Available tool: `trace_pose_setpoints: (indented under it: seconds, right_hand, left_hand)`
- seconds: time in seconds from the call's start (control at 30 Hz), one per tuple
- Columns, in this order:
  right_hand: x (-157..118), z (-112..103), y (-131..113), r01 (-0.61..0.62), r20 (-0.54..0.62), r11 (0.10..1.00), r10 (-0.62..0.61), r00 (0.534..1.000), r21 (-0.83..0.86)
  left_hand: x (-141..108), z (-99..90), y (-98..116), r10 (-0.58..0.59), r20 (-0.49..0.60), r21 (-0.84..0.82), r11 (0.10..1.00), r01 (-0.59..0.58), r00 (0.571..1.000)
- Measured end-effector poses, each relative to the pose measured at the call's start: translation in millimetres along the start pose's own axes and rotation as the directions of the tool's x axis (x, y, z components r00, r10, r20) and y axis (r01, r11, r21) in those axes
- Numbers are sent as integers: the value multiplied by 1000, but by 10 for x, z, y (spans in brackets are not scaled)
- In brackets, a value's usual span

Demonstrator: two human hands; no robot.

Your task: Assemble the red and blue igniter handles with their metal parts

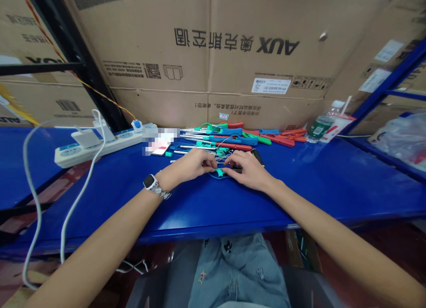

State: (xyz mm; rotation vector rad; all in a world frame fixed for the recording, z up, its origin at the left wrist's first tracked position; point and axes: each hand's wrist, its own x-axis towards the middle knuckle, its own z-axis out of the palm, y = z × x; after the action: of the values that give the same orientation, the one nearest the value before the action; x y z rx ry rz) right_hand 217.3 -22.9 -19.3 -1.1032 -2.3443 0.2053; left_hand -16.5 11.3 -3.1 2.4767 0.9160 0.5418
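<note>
Low over the blue table, my left hand (pixel 200 163) and my right hand (pixel 248 168) meet with fingertips pinched around a small teal plastic part (pixel 218 171). My left fingers grip its left side, my right fingers its right side, where a dark piece shows under them. Thin wires (pixel 221 158) lie just behind the fingertips. Farther back is a row of long-necked lighters (pixel 213 138) with metal tubes and blue, red and green handles. A yellow-and-black tool handle (pixel 258 157) sticks out behind my right hand.
A white power strip (pixel 75 153) with plugs and trailing white cables (pixel 80 197) lies at the left. Orange handles (pixel 289 137) lie at the back right, near a bottle (pixel 319 128) and a cup with a straw (pixel 337 126). Large cardboard boxes (pixel 146 46) stand behind the blue table (pixel 213 210).
</note>
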Motion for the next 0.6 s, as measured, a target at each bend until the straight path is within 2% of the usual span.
trace_pose_setpoints:
  seconds: [0.07, 0.23, 0.33, 0.43, 0.6]
  right_hand:
    - [9, 36, -103, 7, -49, 999, -9, 999, -52]
    - [52, 124, -273, -85, -21, 989, 83, 996, -125]
    - [57, 147, -288, -125, -34, 987, 122, 992, -100]
    - [48, 160, -282, -142, -40, 988, 139, 989, -69]
    - [57, 162, -270, -124, -57, 991, 121, 991, -58]
  left_hand:
    - [-2, 7, 1, 19, -6, 15, 1000, -19, 1000]
    - [-26, -7, 14, 33, -6, 3, 999, -33, 999]
    - [-70, -53, 47, 48, 6, 47, 998, -48, 999]
    - [-112, -75, 70, 112, 37, 128, 985, -116, 993]
    - [-121, -11, 38, 175, 85, 194, 963, -188, 981]
